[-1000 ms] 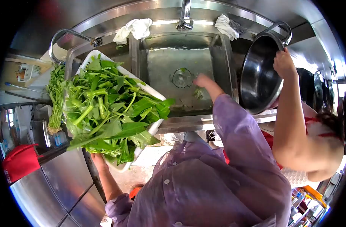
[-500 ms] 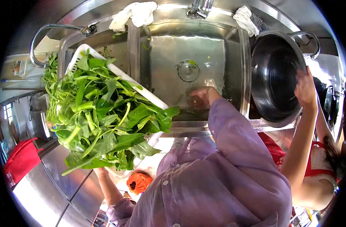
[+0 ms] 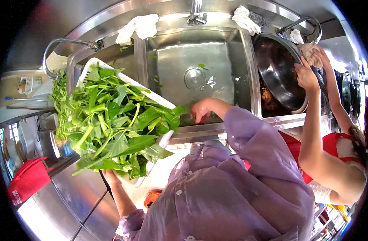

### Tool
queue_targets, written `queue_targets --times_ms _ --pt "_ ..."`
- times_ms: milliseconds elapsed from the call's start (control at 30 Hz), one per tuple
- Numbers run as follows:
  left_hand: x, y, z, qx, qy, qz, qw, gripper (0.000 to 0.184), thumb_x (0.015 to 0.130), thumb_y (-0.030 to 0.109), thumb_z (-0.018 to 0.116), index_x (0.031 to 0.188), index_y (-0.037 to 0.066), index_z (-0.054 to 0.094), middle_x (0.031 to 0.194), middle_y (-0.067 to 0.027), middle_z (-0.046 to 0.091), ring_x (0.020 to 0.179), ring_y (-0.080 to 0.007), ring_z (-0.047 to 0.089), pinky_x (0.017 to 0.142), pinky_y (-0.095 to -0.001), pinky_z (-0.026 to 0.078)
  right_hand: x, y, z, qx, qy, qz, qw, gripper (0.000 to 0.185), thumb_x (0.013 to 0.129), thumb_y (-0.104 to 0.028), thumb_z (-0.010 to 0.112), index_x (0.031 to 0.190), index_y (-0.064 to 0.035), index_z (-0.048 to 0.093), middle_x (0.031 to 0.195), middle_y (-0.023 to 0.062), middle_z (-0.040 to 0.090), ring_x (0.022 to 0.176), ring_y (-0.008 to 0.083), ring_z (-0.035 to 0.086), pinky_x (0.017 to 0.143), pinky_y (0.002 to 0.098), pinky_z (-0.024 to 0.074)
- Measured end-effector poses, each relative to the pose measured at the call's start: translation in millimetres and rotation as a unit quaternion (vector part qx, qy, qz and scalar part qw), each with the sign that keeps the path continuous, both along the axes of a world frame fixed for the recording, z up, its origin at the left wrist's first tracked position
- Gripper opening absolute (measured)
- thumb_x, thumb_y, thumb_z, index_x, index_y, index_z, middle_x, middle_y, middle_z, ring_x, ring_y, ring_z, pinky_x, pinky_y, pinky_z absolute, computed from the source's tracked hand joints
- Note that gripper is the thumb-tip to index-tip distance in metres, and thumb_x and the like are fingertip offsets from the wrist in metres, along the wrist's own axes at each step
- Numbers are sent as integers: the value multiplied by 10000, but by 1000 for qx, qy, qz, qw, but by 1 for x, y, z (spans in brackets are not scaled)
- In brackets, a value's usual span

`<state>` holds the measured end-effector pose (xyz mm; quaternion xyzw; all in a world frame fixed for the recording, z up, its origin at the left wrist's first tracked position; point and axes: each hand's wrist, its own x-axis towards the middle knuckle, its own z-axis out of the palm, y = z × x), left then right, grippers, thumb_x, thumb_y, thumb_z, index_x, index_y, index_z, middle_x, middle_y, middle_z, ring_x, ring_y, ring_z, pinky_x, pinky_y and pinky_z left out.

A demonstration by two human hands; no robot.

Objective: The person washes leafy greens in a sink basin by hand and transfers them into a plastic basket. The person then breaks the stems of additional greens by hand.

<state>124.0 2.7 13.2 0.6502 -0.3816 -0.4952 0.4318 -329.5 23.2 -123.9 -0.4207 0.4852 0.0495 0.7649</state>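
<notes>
Pulling toward us now, the right hand (image 3: 204, 110) has come nearer across the middle basin (image 3: 200, 133), fingers loosely curled and apart, nothing we can see in their grasp. Off right, a co-worker's hand (image 3: 307, 76) is at the dark pan (image 3: 276, 60). On the left, the white basket (image 3: 162, 100) slants over the left basin (image 3: 127, 60) and its near rim, heaped with leafy greens (image 3: 115, 120). Our left hand (image 3: 111, 176) is under its near end, fingers hidden, so we can't make out how firmly they grip. We judge this load bulky, fairly weighty when wet: the basket stiff, its rim likely slippery, the leaves soft and easily bruised, the stalks apt to snap. Our best hold looks like the rim at opposite ends, kept level, clear of the leaves spilling over the right corner.
</notes>
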Motion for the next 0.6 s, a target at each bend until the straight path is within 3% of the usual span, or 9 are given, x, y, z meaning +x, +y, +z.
queue_targets --times_ms 100,167,233,333,467,500,533,567,600 --pt "-4 -3 2 -13 2 -18 1000 409 782 112 492 1169 10 405 1114 -83 485 983 -199 483 832 -318 394 -5 2 -2 -11 1 19 1000 237 711 -183 604 910 -57 582 683 41 546 582 129 523 493 278 438" --pt "-17 0 12 -7 -45 -5 999 401 784 115 487 1163 1 420 1106 -80 495 976 -196 490 835 -305 389 -18 -4 22 -109 87 27 990 316 694 -134 582 1005 -90 543 692 54 590 623 202 565 511 322 442" --pt "-8 -2 2 -26 -8 -22 999 380 788 124 497 1143 6 432 1082 -79 508 966 -185 491 826 -297 387 -34 -9 59 -321 247 75 911 240 701 -149 555 927 -68 570 729 121 596 661 279 579 572 363 451" --pt "-8 -4 1 -33 -3 -30 999 367 784 111 494 1132 7 436 1072 -84 511 949 -181 498 806 -296 396 -40 -14 107 -499 351 -107 785 180 713 -160 542 860 -64 579 771 161 582 743 333 555 646 399 442" --pt "-25 0 14 -26 -11 14 1000 352 786 84 478 1124 -4 432 1057 -95 518 950 -186 500 817 -303 393 15 -33 220 -700 247 -237 627 167 781 -165 470 912 -94 544 823 159 555 795 329 536 670 403 440" --pt "-26 0 15 -29 -5 10 1000 347 788 83 475 1121 -4 434 1058 -96 517 950 -185 500 819 -301 393 36 -40 244 -680 197 -227 669 168 782 -164 463 918 -90 528 829 154 543 804 325 530 679 396 443" --pt "-26 1 16 -31 -1 4 1000 342 789 82 472 1119 -3 435 1059 -97 517 951 -184 499 820 -299 392 53 -44 259 -740 84 -223 629 174 779 -173 465 931 -100 507 869 152 535 816 325 527 696 400 442" --pt "-24 0 14 -26 1 -2 1000 328 794 80 468 1111 -1 440 1064 -99 515 947 -183 499 815 -289 393 77 -51 273 -680 166 -181 691 244 782 -200 478 1012 -119 488 911 153 529 831 329 530 718 401 442" --pt "-26 -2 18 -27 -4 -4 1000 328 794 80 468 1111 -1 440 1064 -99 515 947 -183 499 815 -289 393 88 -60 274 -731 62 -156 661 317 782 -225 494 1087 -142 465 929 155 529 853 332 531 736 401 440"
